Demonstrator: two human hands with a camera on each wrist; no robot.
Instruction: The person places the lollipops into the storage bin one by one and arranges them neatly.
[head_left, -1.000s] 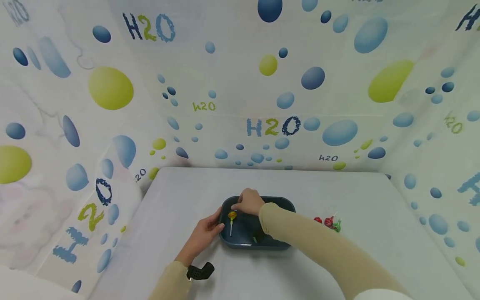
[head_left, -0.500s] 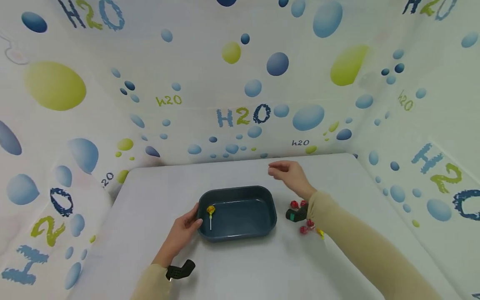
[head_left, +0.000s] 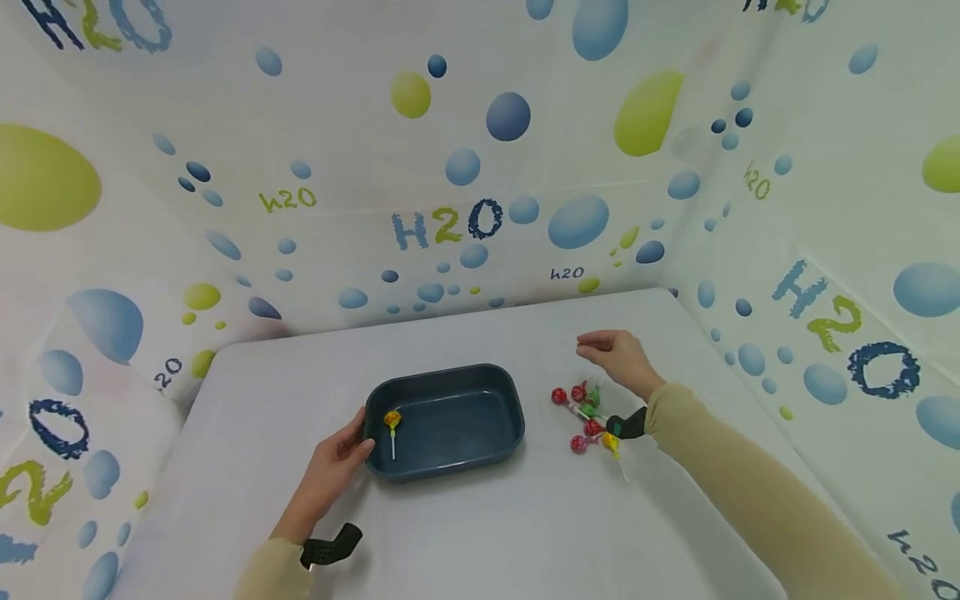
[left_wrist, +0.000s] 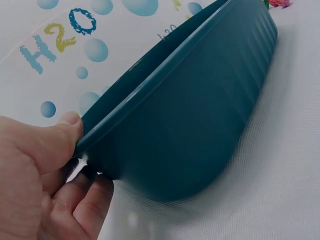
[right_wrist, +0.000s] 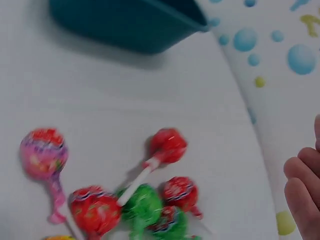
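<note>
My left hand (head_left: 337,462) pinches the left end of a dark blue rectangular tray (head_left: 450,460); in the left wrist view the thumb lies on the rim and the other fingers sit against the outer wall. Inside the tray, near its left end, lies one yellow-wrapped lollipop (head_left: 392,419). To the right, my right hand (head_left: 618,360) hovers behind a loose pile of lollipops, fingers extended and holding nothing. The pile has red lollipops (right_wrist: 170,145), green ones (right_wrist: 142,205), a pink one (right_wrist: 44,152) and a yellow one (head_left: 611,444), which lies nearest the front.
A white cloth (head_left: 465,533) covers the table. Its far edge meets a white backdrop (head_left: 337,125) printed with blue and green dots and H2O lettering. A black wrist device (head_left: 626,423) on the right arm overlaps part of the pile in the head view.
My right hand has left the tray and moved right to the lollipop pile. The head view has turned right. My left hand keeps its grip on the tray.
</note>
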